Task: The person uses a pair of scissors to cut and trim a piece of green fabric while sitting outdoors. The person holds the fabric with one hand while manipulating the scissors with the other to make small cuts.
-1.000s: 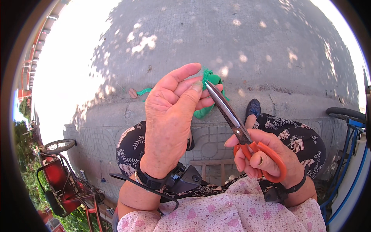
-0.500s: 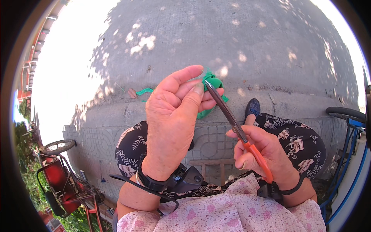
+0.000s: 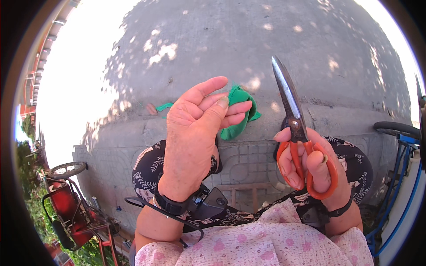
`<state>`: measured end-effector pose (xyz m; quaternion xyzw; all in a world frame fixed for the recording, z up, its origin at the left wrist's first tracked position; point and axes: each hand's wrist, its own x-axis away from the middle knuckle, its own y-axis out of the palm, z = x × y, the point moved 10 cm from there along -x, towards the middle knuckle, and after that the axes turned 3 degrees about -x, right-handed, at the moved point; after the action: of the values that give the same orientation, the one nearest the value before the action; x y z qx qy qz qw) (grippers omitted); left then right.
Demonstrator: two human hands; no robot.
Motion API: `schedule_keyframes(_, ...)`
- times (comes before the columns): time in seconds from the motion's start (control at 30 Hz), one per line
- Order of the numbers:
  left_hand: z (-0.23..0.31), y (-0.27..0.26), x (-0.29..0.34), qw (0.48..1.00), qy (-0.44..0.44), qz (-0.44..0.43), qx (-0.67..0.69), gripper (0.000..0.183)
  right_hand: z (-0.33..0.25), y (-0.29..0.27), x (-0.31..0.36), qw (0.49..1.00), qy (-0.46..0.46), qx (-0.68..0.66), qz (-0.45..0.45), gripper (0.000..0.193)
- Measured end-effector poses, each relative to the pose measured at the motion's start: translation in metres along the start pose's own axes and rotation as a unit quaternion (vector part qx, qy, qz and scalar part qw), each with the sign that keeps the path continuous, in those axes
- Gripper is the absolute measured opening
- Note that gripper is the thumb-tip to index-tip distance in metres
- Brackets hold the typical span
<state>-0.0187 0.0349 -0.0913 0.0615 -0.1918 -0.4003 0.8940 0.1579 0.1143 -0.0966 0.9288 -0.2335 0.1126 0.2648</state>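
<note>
My left hand point(image 3: 195, 137) is raised at the centre, pinching a small piece of green fabric point(image 3: 237, 113) between thumb and fingers. A thin green strip point(image 3: 164, 106) trails out to its left. My right hand point(image 3: 310, 170) grips orange-handled scissors point(image 3: 295, 133) with the steel blades closed and pointing up, well apart from the fabric. Both wrists wear dark bands. My lap, in dark patterned trousers, and a pink flowered top show below.
Grey concrete pavement and patterned paving tiles lie underneath. A red wheeled cart point(image 3: 66, 204) stands at the lower left. A bicycle wheel point(image 3: 397, 129) and blue frame sit at the right edge. Bright sunlight washes out the upper left ground.
The scissors were at the green fabric between my fingers; now my right hand has drawn them away to the right and turned the blades upward. My left hand still holds the fabric.
</note>
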Motion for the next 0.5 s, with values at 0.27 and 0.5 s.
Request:
schedule_keyframes(0.27,0.006,-0.005,0.001,0.999,0.021,0.019,-0.017,0.039,0.031,0.022,0.008,0.984,0.155,-0.055,-0.067,0.062)
schedule_keyframes(0.5,0.008,-0.003,0.002,1.000,0.023,0.011,-0.013,0.038,0.035,0.023,0.009,0.980,0.181,-0.041,-0.072,0.059)
